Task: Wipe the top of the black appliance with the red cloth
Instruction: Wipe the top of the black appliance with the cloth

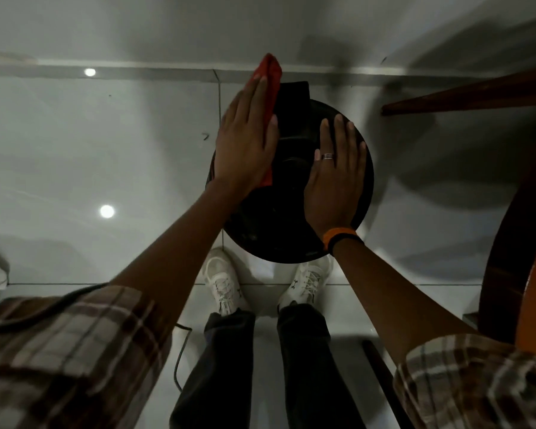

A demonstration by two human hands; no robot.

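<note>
A: Head view, nearest first: what sits closest to the black appliance (291, 193)?

B: Two white sneakers (225, 281) on the pale tiled floor (75, 144), toes just at the near edge of the round appliance, with dark trousers (260, 366) below them. Plaid sleeves (68, 351) frame the bottom corners, and a thin cable (180, 357) runs on the floor short of the appliance.

A: And the hands?

B: The right hand (338, 178) lies flat on the right half of the appliance top, fingers spread, gripping nothing. It wears a ring (327, 156), and an orange and black band (341, 238) circles its wrist at the near rim.

A: The left one?

B: The left hand (245, 140) is flat too, fingers straight, pressing the red cloth (268, 78) onto the left side of the top. It is not curled round it. The cloth shows beneath the palm and runs out past the fingertips, beyond the appliance's far edge.

A: Further out?

B: A wooden chair (508, 212) stands to the right of the appliance. Past the appliance, floor meets a pale wall (260, 26).
</note>
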